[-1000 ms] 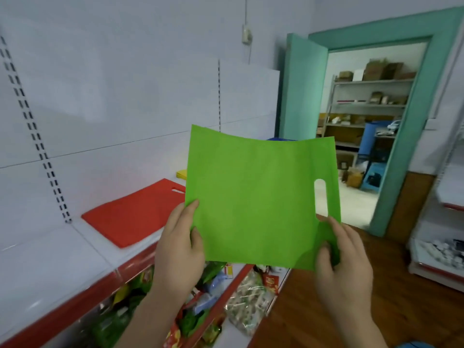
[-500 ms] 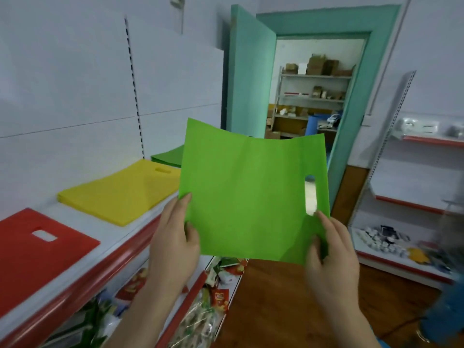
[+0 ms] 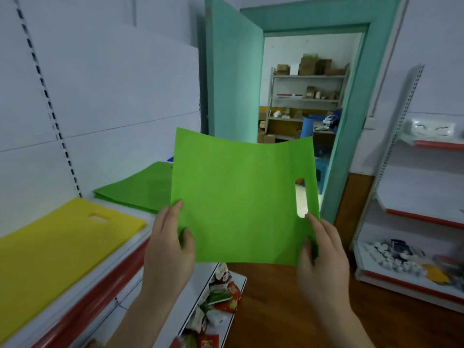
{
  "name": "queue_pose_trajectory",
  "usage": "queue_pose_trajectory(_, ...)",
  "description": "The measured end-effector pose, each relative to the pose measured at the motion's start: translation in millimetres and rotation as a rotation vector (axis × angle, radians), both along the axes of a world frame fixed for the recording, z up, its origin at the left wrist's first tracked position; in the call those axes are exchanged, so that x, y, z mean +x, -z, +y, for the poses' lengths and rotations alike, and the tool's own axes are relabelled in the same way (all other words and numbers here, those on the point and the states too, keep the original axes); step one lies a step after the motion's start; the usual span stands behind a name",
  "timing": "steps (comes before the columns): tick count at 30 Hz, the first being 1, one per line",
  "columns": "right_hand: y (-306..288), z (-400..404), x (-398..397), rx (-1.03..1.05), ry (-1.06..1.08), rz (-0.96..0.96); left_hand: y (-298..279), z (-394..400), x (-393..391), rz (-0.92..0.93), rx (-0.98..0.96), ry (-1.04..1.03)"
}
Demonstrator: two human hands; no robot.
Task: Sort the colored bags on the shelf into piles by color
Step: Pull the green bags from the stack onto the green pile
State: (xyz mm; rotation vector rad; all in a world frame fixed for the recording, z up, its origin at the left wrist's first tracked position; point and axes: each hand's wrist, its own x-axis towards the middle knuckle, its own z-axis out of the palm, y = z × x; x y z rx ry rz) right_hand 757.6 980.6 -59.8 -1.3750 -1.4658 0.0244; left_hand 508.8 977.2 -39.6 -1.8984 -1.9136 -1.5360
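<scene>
A flat green bag (image 3: 241,202) with a cut-out handle slot on its right side hangs in the air in front of me. My left hand (image 3: 168,249) pinches its lower left corner and my right hand (image 3: 321,252) pinches its lower right corner. On the white shelf (image 3: 105,275) to my left lies a yellow bag pile (image 3: 55,244). Just beyond it lies a green bag pile (image 3: 140,189). A sliver of blue (image 3: 170,159) shows behind the green pile; the held bag hides the rest.
Snack packets (image 3: 216,302) fill a lower shelf under the bags. A teal door (image 3: 231,79) stands open ahead onto a storeroom with a metal rack (image 3: 306,96). Another white and red shelf unit (image 3: 416,222) stands at the right. The floor is brown wood.
My view has swung to the right along the shelf: the red bag has left the frame, the yellow pile slid to the lower left, and the green pile now shows. Both hands keep their hold.
</scene>
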Motion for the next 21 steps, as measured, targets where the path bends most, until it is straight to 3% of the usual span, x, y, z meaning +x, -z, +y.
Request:
queue_pose_trajectory(9, -8, 180, 13, 0.038, -0.237, -0.012, -8, 113, 14, -0.028, -0.011, -0.238)
queue_pose_trajectory(21, -11, 353, -115, 0.067, -0.573, -0.006, -12, 202, -65, -0.025, -0.044, -0.673)
